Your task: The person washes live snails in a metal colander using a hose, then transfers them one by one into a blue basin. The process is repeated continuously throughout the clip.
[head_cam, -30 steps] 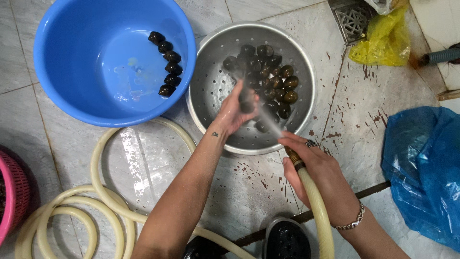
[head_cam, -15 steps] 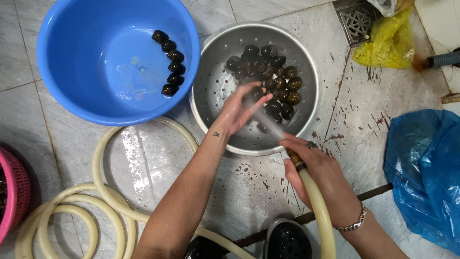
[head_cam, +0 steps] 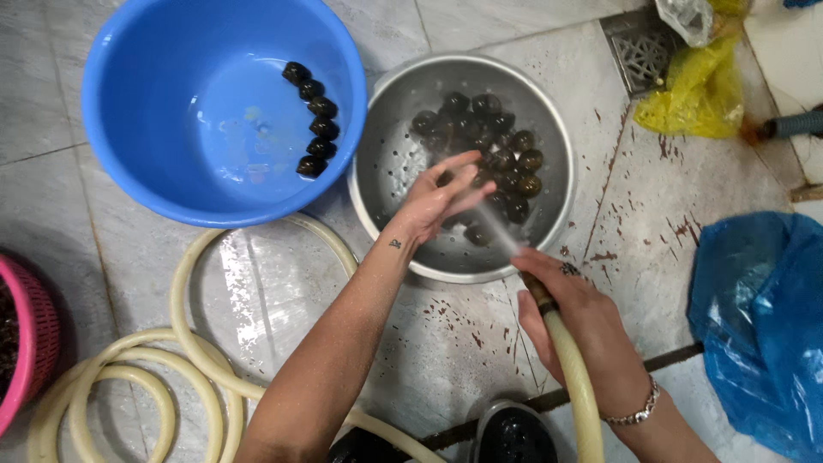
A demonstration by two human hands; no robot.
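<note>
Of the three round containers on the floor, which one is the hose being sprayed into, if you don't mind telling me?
The perforated metal colander in the middle, under the left hand. The blue basin and pink basket lie left of it, away from the hose.

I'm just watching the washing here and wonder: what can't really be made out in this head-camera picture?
- Whatever the left hand may hold over the metal colander: fingers and blurred spray hide it.
- The hose nozzle: covered by the right hand.
- The pink basket: cut off by the left edge.
- The dark round things: too small to identify.
</note>
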